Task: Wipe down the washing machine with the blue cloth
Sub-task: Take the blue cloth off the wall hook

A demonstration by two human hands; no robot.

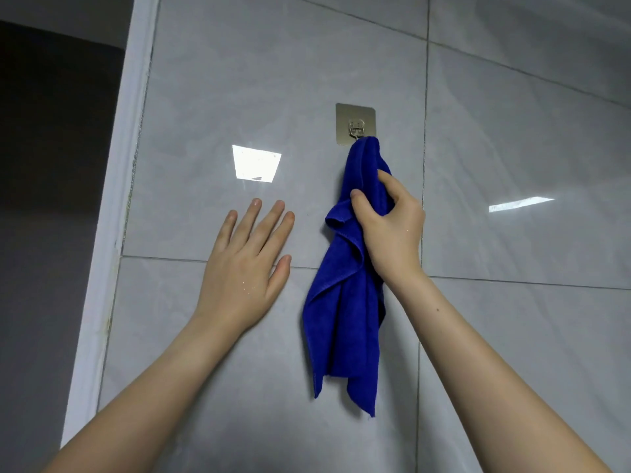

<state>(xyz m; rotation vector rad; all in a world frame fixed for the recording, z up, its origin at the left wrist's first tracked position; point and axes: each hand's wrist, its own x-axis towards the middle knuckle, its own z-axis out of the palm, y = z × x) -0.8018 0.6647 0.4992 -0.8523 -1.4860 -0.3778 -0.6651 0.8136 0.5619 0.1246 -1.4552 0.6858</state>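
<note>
The glossy grey tiled wall (pixel 239 80) fills the view, with a white door frame (pixel 112 216) at its left. No washing machine shows, so wiping looks unstarted. The deep-blue microfibre cloth (pixel 345 319) hangs on the wall. The right hand (pixel 389 227) grips its upper part, fingers (pixel 389 182) curled round it. The left hand (pixel 244 264) lies flat on tile, fingers straight. The cloth must first come off the small steel adhesive hook (pixel 355 126).

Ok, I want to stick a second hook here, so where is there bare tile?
Bare tile lies right of the grout line beside the hook, and between the white corner trim and the hook, above the left hand. Crowded: the middle, where the blue cloth hangs from the hook in the grip of the right hand, left hand spread alongside.
</note>
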